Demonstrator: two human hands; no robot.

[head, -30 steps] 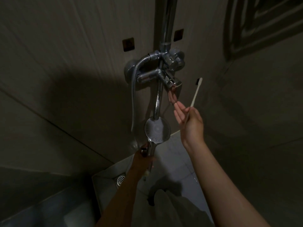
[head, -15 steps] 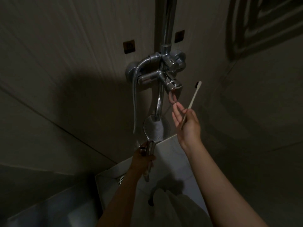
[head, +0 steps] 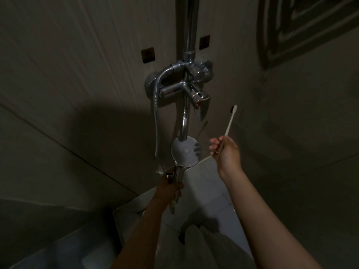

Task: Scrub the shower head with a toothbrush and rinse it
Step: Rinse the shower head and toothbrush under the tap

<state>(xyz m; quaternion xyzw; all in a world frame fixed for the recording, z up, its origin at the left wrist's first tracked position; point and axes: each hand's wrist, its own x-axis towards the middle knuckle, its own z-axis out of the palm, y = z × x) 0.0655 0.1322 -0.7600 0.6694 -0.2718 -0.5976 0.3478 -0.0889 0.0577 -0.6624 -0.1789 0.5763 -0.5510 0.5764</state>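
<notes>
A round chrome shower head [head: 186, 152] faces me, its perforated plate just under the tap spout. My left hand [head: 171, 186] grips its handle from below. My right hand [head: 225, 150] is to the right of the shower head, apart from it, and holds a white toothbrush [head: 230, 121] by the lower end of its handle. The brush points up and slightly right, with dark bristles at the top. The room is dim.
A chrome mixer tap [head: 192, 90] with a lever and a vertical riser pipe [head: 191, 26] is fixed to the tiled wall. A metal hose [head: 157, 117] hangs in a loop at the left. Pale floor tiles [head: 209, 193] lie below, light cloth [head: 209, 249] at the bottom.
My right hand has drawn back from the tap lever, down and to the right, with the toothbrush. The shower head is still held under the spout.
</notes>
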